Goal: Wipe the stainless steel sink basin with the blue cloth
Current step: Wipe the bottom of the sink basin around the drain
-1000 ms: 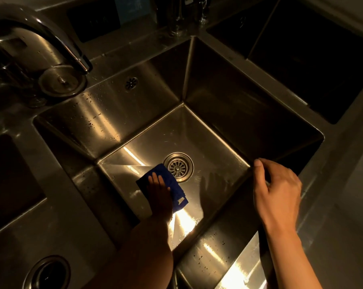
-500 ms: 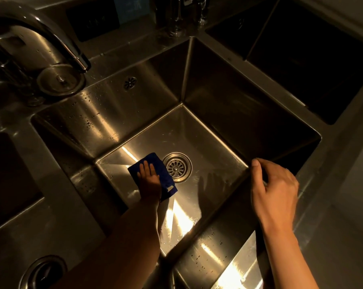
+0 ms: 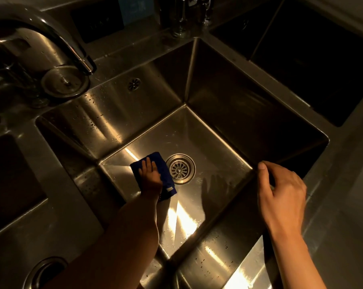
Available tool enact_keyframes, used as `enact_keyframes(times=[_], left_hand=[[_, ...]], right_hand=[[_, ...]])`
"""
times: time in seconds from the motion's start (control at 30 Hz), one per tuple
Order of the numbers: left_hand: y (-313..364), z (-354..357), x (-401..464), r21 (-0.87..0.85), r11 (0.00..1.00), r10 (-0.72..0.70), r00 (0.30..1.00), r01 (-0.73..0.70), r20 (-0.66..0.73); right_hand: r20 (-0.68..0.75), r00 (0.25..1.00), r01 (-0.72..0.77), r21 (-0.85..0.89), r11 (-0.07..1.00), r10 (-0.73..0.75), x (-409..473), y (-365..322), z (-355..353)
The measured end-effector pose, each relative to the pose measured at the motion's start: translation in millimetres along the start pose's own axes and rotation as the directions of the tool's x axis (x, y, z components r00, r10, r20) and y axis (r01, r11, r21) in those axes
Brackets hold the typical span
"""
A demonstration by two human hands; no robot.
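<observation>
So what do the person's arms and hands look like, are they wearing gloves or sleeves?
No gloves and no sleeves in view. Both forearms are bare right down to the bottom edge of the picture. The left hand and the right hand are bare too, with no rings, watch or bracelets showing. The dim light leaves the left arm mostly in shadow.

Both forearms are bare as far as the frame shows, with no sleeve edge in sight. The left hand (image 3: 150, 177) and the right hand (image 3: 281, 195) wear no gloves. No ring, watch or band shows on fingers or wrists.
</observation>
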State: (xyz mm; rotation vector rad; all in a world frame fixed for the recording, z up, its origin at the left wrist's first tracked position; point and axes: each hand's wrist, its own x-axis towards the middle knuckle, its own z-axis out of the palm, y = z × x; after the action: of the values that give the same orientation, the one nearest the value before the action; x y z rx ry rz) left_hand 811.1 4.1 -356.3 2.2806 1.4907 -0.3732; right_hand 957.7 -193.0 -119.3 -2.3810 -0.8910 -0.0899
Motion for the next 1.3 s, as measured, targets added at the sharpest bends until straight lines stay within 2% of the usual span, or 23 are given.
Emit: enact_keyframes(times=[0.13, 0.47, 0.63, 0.77, 0.87, 1.07, 1.3], left_hand=[[-4.8, -13.6, 14.4, 0.198, 0.979, 0.039, 0.997, -0.051, 0.064], [-14.0, -40.5, 42.3, 0.301, 0.925, 0.171, 0.962, -0.231, 0.215], [-12.3, -39.8, 33.6, 0.347, 0.918, 0.145, 0.977, -0.193, 0.159], [-8.5, -35.1, 19.6, 0.265, 0.963, 0.032, 0.998, -0.044, 0.052], [1.9, -33.3, 13.0, 0.203, 0.979, -0.014, 0.999, 0.004, 0.049], [3.7, -27.0, 17.1, 0.324, 0.945, 0.013, 0.996, -0.043, 0.093], [-1.8, -35.6, 41.9, 0.383, 0.904, 0.152, 0.980, -0.191, 0.129]], right_hand=[[-0.001, 1.000, -0.001, -0.003, 1.000, 0.001, 0.0, -0.2, -0.2], [0.008, 1.000, -0.002, -0.009, 1.000, 0.002, -0.2, 0.5, 1.0], [0.001, 1.000, -0.005, -0.001, 1.000, 0.005, 0.0, -0.7, 0.3], [0.001, 1.000, -0.016, -0.002, 1.000, 0.016, 0.2, -2.2, 0.4], [0.000, 1.000, -0.018, -0.010, 1.000, 0.018, -0.4, -1.5, 0.0], [0.010, 1.000, -0.023, -0.012, 1.000, 0.023, 0.1, -1.6, -0.7], [0.016, 0.999, -0.027, -0.023, 0.999, 0.028, 0.4, -1.3, 1.0]])
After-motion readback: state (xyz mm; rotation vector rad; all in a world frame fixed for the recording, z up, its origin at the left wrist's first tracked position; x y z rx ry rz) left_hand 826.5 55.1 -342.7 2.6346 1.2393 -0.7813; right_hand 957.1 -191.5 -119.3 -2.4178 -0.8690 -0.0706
